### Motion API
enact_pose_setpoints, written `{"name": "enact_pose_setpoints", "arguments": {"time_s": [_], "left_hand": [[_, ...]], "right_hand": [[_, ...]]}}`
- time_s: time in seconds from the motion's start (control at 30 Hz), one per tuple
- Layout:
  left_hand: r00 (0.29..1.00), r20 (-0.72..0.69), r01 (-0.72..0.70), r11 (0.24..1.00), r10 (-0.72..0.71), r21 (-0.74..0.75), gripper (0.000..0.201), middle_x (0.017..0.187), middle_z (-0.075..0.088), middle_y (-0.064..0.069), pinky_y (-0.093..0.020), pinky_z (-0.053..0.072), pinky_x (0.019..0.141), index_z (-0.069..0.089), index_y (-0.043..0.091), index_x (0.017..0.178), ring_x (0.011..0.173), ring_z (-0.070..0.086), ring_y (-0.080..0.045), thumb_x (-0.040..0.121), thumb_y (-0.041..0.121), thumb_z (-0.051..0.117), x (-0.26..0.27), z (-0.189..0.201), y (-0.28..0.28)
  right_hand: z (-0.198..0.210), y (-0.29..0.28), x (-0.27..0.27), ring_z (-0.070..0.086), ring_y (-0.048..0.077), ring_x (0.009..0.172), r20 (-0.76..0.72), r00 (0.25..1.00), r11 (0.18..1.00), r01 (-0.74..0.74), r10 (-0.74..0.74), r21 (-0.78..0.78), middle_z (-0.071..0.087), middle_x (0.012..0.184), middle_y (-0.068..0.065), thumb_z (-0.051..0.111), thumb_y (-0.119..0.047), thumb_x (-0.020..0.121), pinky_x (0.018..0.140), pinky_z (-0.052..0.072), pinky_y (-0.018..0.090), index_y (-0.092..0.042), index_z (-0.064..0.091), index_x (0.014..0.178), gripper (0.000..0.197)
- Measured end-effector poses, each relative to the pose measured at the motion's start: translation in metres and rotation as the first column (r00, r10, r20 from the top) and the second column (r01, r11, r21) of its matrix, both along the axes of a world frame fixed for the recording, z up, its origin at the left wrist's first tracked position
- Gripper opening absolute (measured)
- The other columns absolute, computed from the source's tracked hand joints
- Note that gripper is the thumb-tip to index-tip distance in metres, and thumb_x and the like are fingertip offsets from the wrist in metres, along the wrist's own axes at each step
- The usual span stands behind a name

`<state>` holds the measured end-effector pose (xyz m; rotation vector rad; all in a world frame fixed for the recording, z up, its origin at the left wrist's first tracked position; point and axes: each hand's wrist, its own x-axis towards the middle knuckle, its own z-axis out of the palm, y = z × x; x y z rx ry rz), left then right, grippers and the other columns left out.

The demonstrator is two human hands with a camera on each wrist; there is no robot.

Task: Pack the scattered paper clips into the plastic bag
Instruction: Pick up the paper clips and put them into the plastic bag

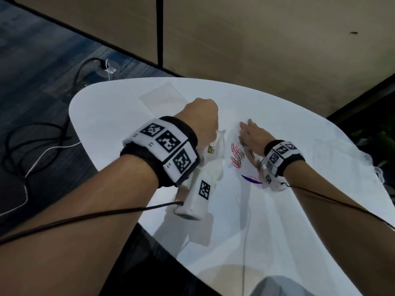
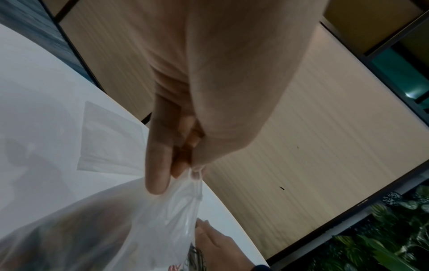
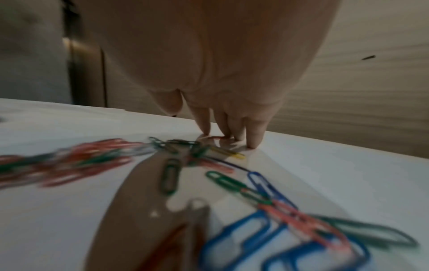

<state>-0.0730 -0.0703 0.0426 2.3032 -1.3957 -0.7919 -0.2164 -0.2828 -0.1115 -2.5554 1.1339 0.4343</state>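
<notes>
Left hand (image 2: 176, 146) pinches the plastic bag (image 2: 162, 220) rim up; right hand (image 1: 252, 135), fingers straight, corrals the paper clips (image 1: 236, 155) on the table (image 1: 299, 129). Next: sweep them into the bag mouth.

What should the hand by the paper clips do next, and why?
Probably sweep the paper clips toward the plastic bag. The right hand lies flat beside the pile with straight fingertips on the table, and the left hand pinches the bag's edge up.

Coloured paper clips (image 1: 236, 155) heaped on table beside lifted clear plastic bag (image 2: 167, 216).
</notes>
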Motion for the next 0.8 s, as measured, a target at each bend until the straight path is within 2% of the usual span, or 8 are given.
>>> {"name": "enact_pose_setpoints", "arguments": {"time_s": [0.17,0.23,0.3,0.4,0.47,0.57,0.7,0.8], "left_hand": [[1.0,-0.01,-0.003,1.0,0.003,-0.008,0.023,0.08,0.066,-0.003,-0.036,0.059,0.088,0.074,0.009,0.106,0.092,0.072,-0.027,0.095,0.005,0.054,-0.012,0.002,0.002],[1.0,-0.007,-0.005,1.0,0.005,-0.009,0.024,0.084,0.069,-0.004,-0.036,0.059,0.088,0.075,0.009,0.105,0.092,0.072,-0.027,0.094,0.004,0.054,-0.014,0.003,0.004],[1.0,-0.011,-0.003,1.0,0.003,0.0,0.025,0.083,0.068,-0.005,-0.037,0.059,0.089,0.075,0.008,0.105,0.093,0.072,-0.027,0.094,0.003,0.053,-0.014,0.005,0.005],[1.0,-0.02,0.007,1.0,-0.007,0.008,0.025,0.091,0.073,-0.009,-0.039,0.059,0.088,0.075,0.007,0.106,0.093,0.073,-0.028,0.094,0.003,0.053,-0.013,0.006,0.006],[1.0,-0.021,0.015,1.0,-0.015,0.012,0.025,0.088,0.072,-0.008,-0.038,0.06,0.087,0.074,0.006,0.106,0.092,0.073,-0.028,0.094,0.003,0.053,-0.013,0.005,0.006],[1.0,-0.007,0.024,0.999,-0.024,0.022,0.023,0.086,0.071,-0.009,-0.038,0.059,0.089,0.072,0.005,0.107,0.093,0.073,-0.029,0.095,0.006,0.053,-0.013,0.003,0.004],[1.0,0.006,0.029,0.999,-0.029,0.032,0.023,0.098,0.073,-0.013,-0.04,0.059,0.09,0.069,0.003,0.11,0.094,0.072,-0.03,0.096,0.007,0.051,-0.011,0.001,0.001],[1.0,0.009,0.028,0.999,-0.028,0.043,0.024,0.098,0.074,-0.014,-0.039,0.06,0.087,0.069,0.003,0.109,0.091,0.073,-0.029,0.095,0.005,0.05,-0.011,-0.001,-0.001]], "right_hand": [[0.015,0.058,-0.019,0.036,0.035,0.135,-0.041,0.965,0.965,-0.259,0.257,-0.041,0.031,0.151,0.014,0.047,-0.05,0.093,0.111,0.035,0.047,-0.02,0.034,0.148,0.064],[0.012,0.07,-0.026,0.049,0.035,0.122,-0.031,0.942,0.936,-0.334,0.333,-0.112,0.045,0.139,0.014,0.051,-0.034,0.094,0.101,0.043,0.043,-0.013,0.045,0.138,0.049],[0.007,0.079,-0.027,0.061,0.037,0.098,0.041,0.92,0.907,-0.377,0.39,-0.189,0.059,0.115,0.017,0.05,-0.014,0.095,0.083,0.05,0.039,-0.004,0.06,0.116,0.025],[0.003,0.082,-0.028,0.064,0.033,0.085,0.036,0.93,0.902,-0.344,0.365,-0.26,0.067,0.094,0.014,0.049,-0.007,0.093,0.074,0.05,0.035,-0.003,0.07,0.092,0.022],[0.006,0.077,-0.033,0.065,0.031,0.083,0.07,0.966,0.942,-0.224,0.248,-0.249,0.069,0.089,0.011,0.051,-0.01,0.091,0.075,0.053,0.034,-0.007,0.074,0.089,0.024],[0.016,0.067,-0.041,0.068,0.021,0.08,0.25,0.963,0.987,0.129,-0.102,-0.094,0.075,0.086,0.005,0.064,-0.011,0.087,0.08,0.056,0.029,-0.013,0.08,0.088,0.016],[0.04,0.056,-0.058,0.07,0.008,0.068,0.434,0.725,0.845,0.472,-0.534,0.252,0.076,0.08,0.001,0.077,-0.01,0.079,0.077,0.056,0.019,-0.011,0.08,0.092,0.014],[0.064,0.058,-0.063,0.075,0.02,0.073,0.484,0.492,0.689,0.469,-0.724,0.553,0.077,0.083,0.012,0.078,-0.003,0.077,0.082,0.06,0.033,-0.006,0.078,0.09,0.014]]}}
